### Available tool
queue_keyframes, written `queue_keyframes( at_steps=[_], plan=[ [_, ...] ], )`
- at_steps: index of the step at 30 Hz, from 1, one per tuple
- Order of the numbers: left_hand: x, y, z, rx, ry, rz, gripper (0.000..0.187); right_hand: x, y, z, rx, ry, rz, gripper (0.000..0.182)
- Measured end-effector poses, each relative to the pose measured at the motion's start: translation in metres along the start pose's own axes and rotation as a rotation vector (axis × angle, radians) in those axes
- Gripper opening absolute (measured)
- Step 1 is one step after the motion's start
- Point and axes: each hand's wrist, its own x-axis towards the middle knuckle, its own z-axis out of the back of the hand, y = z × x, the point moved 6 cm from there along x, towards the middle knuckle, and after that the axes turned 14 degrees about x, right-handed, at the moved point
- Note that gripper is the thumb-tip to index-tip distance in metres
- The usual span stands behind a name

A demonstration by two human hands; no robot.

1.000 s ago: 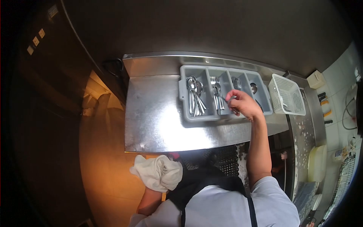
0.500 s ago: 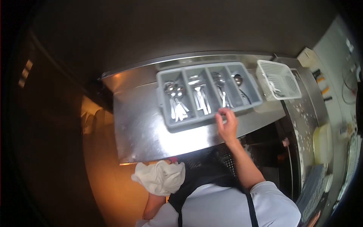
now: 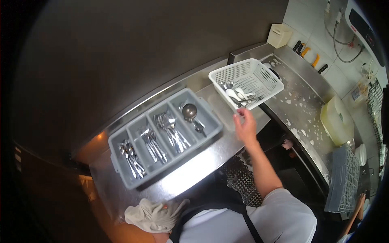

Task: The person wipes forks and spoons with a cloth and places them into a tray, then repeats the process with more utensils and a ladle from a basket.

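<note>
A grey four-compartment tray (image 3: pixel 117 170) on the steel counter holds spoons (image 3: pixel 131 158), forks (image 3: pixel 152 143), more cutlery (image 3: pixel 172 129) and a ladle (image 3: pixel 189 110). Right of it, a white perforated basket (image 3: pixel 263 83) contains white spoons (image 3: pixel 234 95) and metal cutlery. My right hand (image 3: pixel 246 126) is at the basket's near edge, thumb and forefinger a little apart, with nothing visible between them. A whitish cloth (image 3: pixel 152 216) covers my left hand, which grips it near the counter's front edge.
A wet steel surface (image 3: pixel 293 105) lies to the right, with a yellowish tub (image 3: pixel 337 120) and a grey dish rack (image 3: pixel 343 178). Knives (image 3: pixel 323 69) hang on the wall beside a cream box (image 3: pixel 279 35). Another person's arm (image 3: pixel 356 212) shows at lower right.
The view has turned to the right, so the tray appears further left. My right hand has gone from the tray's front edge to the basket. The cloth remains with my left hand.
</note>
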Motion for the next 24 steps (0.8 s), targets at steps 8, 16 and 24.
queue_keyframes(
  at_steps=[8,16,24],
  plan=[
    [0.043,0.042,-0.062,0.043,-0.142,-0.086,0.031,0.145,-0.153,0.019,-0.547,0.717,-0.302,0.035],
    [0.05,0.072,-0.1,-0.054,-0.242,-0.154,0.031,0.159,-0.227,-0.046,-0.883,1.14,-0.278,0.09],
    [0.044,0.094,-0.11,0.127,-0.271,-0.176,0.031,0.185,-0.242,-0.053,-0.738,1.139,-0.343,0.055]
  ],
)
